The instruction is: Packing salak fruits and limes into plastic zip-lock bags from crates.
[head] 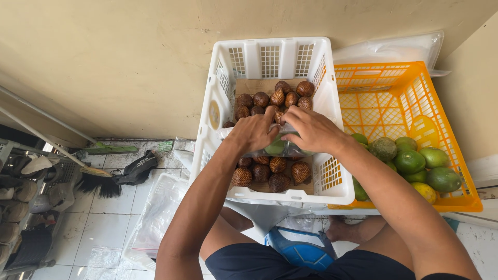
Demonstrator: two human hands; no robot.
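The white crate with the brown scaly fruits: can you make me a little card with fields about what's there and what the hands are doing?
white crate: plastic, slotted walls, cardboard on its floor
inside it: brown scaly snake fruits, near and far ends
left hand: over the crate's middle, gripping a clear plastic bag
right hand: gripping the same bag, beside the left hand
in the bag: something green, kind unclear
orange crate: to the right, touching the white one
inside it: green mangoes piled at the near end
floor: white tiles; a broom lies at left
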